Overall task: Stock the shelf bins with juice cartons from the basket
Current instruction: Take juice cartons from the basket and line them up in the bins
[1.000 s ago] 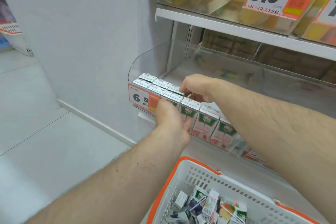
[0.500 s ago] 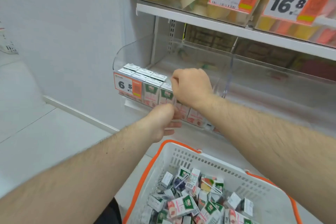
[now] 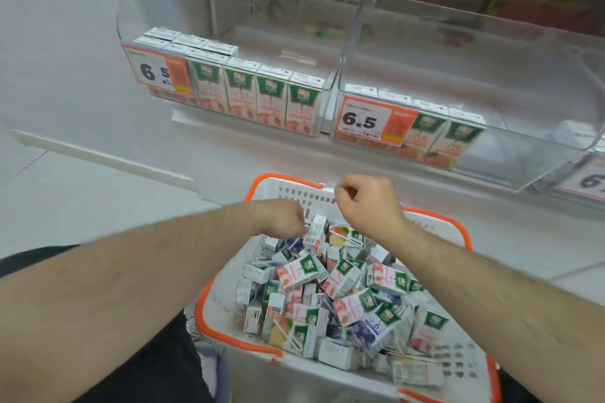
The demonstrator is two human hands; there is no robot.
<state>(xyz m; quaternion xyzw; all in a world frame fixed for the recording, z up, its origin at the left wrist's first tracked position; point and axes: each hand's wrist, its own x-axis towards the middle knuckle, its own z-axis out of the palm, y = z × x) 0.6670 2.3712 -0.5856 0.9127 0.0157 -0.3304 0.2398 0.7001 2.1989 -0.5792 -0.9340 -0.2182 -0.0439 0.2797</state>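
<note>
While half second ago both hands worked at left bin (image 3: 226, 42), now both hover above basket (image 3: 284, 193). Left hand (image 3: 281, 217), right hand (image 3: 368, 203): fingers curled, empty. Cartons (image 3: 343, 291) heaped in basket; next pick likely.

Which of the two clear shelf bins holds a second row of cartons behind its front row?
The left bin, with the pink-fronted cartons: more carton tops show behind its front row. The right bin has only a front row.

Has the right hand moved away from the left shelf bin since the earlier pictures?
Yes. The right hand has come down and back from the left shelf bin and is now over the far rim of the basket.
</note>
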